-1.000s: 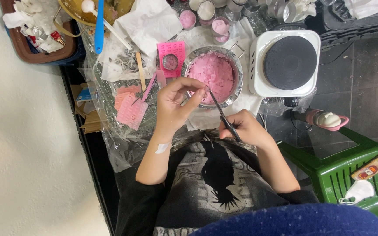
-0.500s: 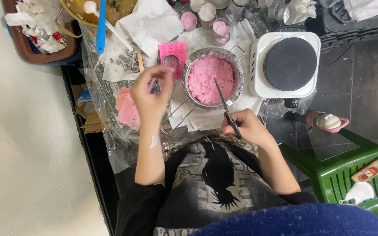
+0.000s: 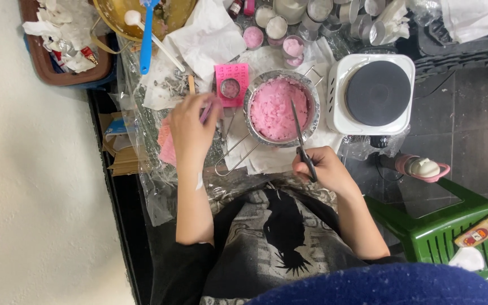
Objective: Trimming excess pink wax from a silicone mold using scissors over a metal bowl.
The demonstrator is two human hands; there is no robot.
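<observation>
Scissors: the right hand is closed around the dark handles. The blades point up over the metal bowl. They look stiff, light and sharp, so the handles are the safe place to hold.
Pink stick: thin and small, pinched in the curled fingers of the left hand, left of the bowl. It looks light and easy to bend.
Metal bowl: full of soft, lumpy pink stuff, just beside the white hot plate.
Pink mold: a small round tin sits on it.
Little cups: pink or white inside.
Yellow bowl: a blue spatula leans in it.
</observation>
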